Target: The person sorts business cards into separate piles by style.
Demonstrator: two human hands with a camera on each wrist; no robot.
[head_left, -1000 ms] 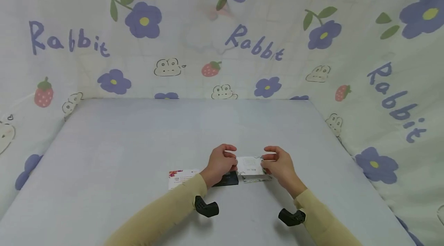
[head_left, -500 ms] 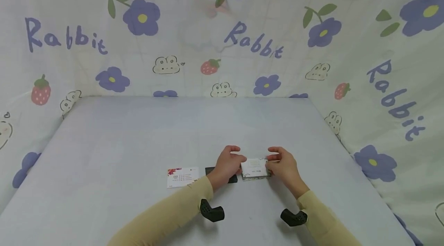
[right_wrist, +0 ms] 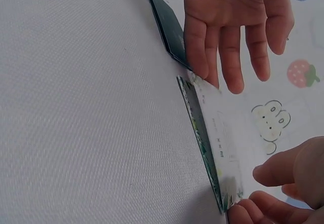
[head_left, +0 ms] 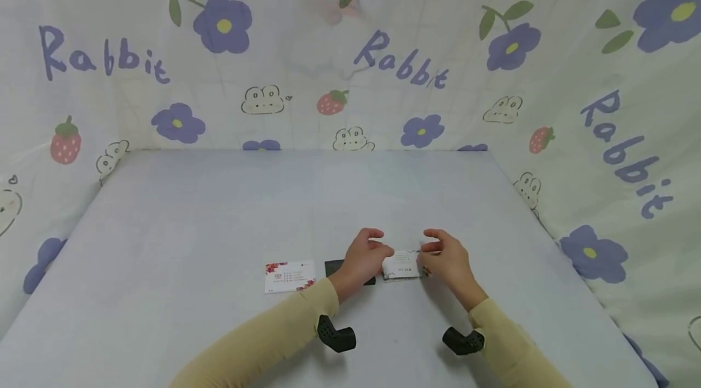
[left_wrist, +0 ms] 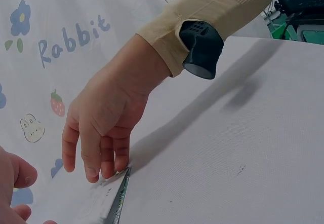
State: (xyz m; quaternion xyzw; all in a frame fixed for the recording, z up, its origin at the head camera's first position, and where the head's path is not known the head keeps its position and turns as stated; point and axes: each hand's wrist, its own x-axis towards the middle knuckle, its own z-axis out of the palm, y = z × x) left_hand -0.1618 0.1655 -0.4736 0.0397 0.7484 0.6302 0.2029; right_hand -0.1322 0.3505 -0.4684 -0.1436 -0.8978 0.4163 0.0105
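A white business card (head_left: 402, 265) with small print and floral corners lies between both hands at the table's middle right. My left hand (head_left: 362, 261) holds its left end, thumb at the edge. At the opposite end, the fingers of my right hand (head_left: 448, 261) grip it. In the right wrist view, a card with a green floral edge (right_wrist: 199, 145) lies beneath, and a narrow gap parts the two. Partly covered by my left hand and forearm, black cards (head_left: 333, 266) lie just left. Further left is a white card with red flowers (head_left: 290, 277).
The white tabletop (head_left: 219, 205) stretches out around the cards. A printed curtain (head_left: 306, 59) hangs behind and along the sides. Green and black items (left_wrist: 304, 21) show past the table's edge in the left wrist view.
The upper white card has come down closer over the floral-edged card and now nearly covers it. Both hands have shifted slightly right, the left one more, uncovering more of the black and red-flowered cards.
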